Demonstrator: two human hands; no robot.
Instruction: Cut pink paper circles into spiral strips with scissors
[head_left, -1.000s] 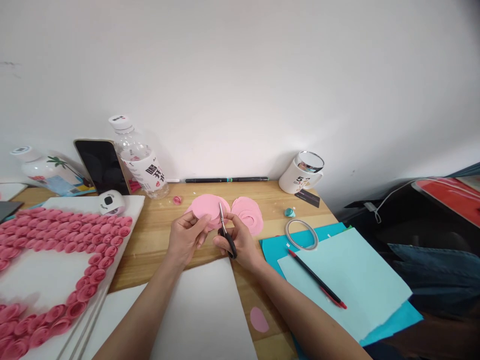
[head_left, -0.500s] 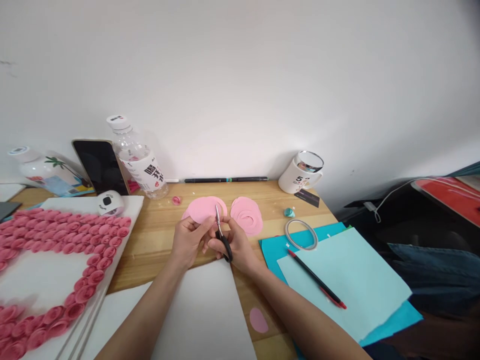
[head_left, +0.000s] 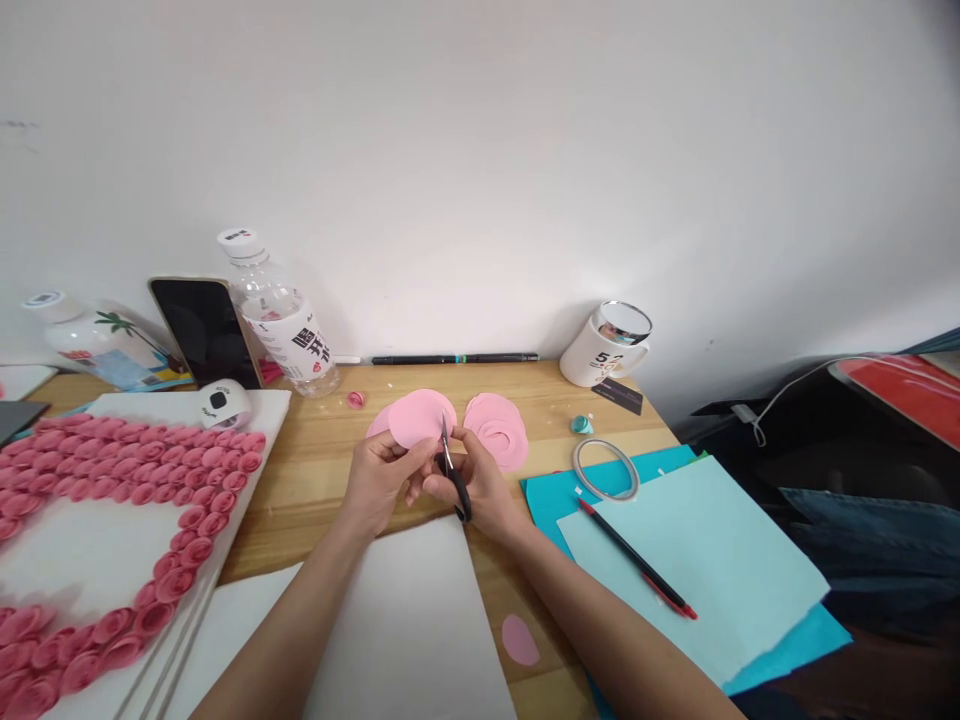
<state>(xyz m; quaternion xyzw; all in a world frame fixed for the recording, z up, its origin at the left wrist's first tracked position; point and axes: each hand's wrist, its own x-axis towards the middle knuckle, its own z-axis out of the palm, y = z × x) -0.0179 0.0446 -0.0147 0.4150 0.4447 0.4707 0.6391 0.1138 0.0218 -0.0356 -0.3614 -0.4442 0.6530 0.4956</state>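
Observation:
Between the fingers of my left hand (head_left: 384,478) is a pink paper circle (head_left: 420,415), pinched at its lower edge. My right hand (head_left: 480,485) grips a pair of scissors (head_left: 455,483) with black handles, its blades pointing away from me at the circle's right side. The fingers partly hide where blades and paper meet. Other pink paper (head_left: 379,421) lies behind the held circle on the table. Just to the right rests a cut pink spiral (head_left: 496,425).
A white board with rolled pink paper flowers (head_left: 196,550) lies at left, near a phone (head_left: 204,330) and a plastic bottle (head_left: 285,330). At right are a mug (head_left: 596,352), a roll of tape (head_left: 606,469), blue paper sheets (head_left: 697,560) and a pen (head_left: 637,558).
The pink circle has turned and tilted up a little in my left hand. The scissors have shifted slightly right against its right edge. The whole view has also drifted a little.

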